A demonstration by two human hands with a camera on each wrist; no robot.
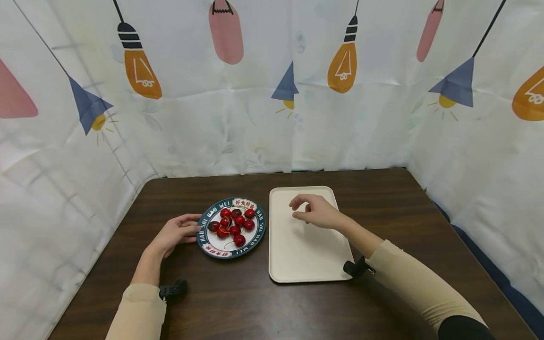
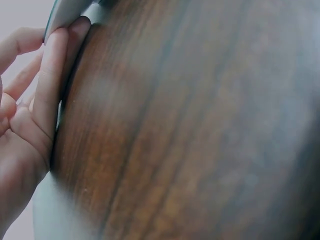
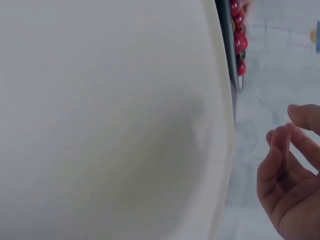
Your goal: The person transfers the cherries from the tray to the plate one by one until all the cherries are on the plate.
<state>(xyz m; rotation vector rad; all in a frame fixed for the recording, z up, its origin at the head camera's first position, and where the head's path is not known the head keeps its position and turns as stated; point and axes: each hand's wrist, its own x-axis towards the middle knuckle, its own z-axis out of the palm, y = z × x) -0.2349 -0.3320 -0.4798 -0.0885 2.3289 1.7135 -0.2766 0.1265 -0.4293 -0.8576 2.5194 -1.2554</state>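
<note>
A round plate with a teal patterned rim stands left of centre in the head view and bears several dark red cherries, some with stems. At its left edge my left hand touches the rim with fairly straight fingers; the left wrist view shows the fingertips against the plate's underside edge. To the right of the plate lies a cream rectangular tray with nothing on it. My right hand hovers over the tray's upper part, fingers loosely bent, thumb apart from them and nothing held.
Both items stand on a dark brown wooden table. White curtains printed with lamps and bulbs hang behind and at both sides. Each wrist wears a black strap with a small device.
</note>
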